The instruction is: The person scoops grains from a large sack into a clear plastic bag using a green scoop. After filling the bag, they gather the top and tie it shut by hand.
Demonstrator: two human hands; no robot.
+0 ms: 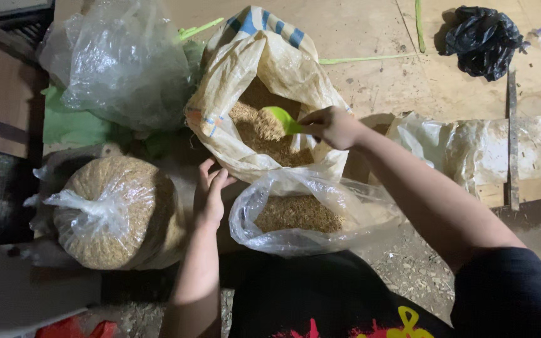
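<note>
Scooping brown grain from a big sack into a clear plastic bag on the floor.

From the left: a full, tied-off bag of grain [117, 213] lies on its side, with crumpled empty plastic bags [120, 59] behind it. The left hand [211, 194] is open, its fingers at the rim of the clear bag [302, 213], apparently keeping the mouth spread; that bag holds only a shallow layer of grain, so most of its filling looks left to do. Above it, the right hand [333, 127] is clenched round the handle of a green scoop [280, 117] resting on the grain inside the open woven sack [264, 94]. Further right lie a flat plastic bag [477, 150] and a black bag [482, 40].
</note>
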